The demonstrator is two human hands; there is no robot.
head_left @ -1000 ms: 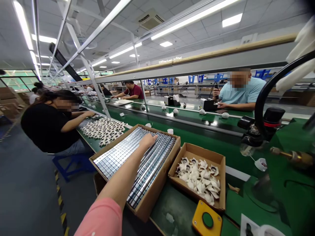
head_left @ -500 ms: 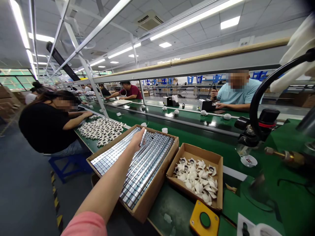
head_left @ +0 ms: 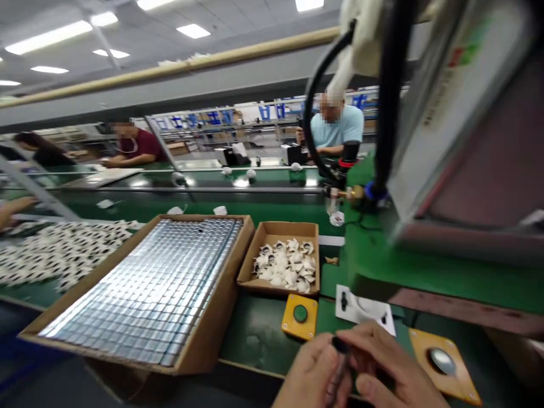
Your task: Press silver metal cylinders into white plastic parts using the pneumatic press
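Both hands are cut off by the bottom edge. The left hand (head_left: 312, 377) and right hand (head_left: 389, 371) together pinch a small dark rod (head_left: 339, 362) (blurred). Behind, a large carton (head_left: 212, 334) holds shiny metal pieces (head_left: 148, 289); a small box (head_left: 250, 266) holds white parts (head_left: 287, 266).

light: white ceiling strip panels (head_left: 193, 30) are lighting the hall brightly and evenly
glare: shiny silver metal pieces in the large cardboard box (head_left: 144, 289) are reflecting the lamps
blur: whole frame is smearing, both bare hands are looking soft
edges: wide-angle lens is bending straight lines
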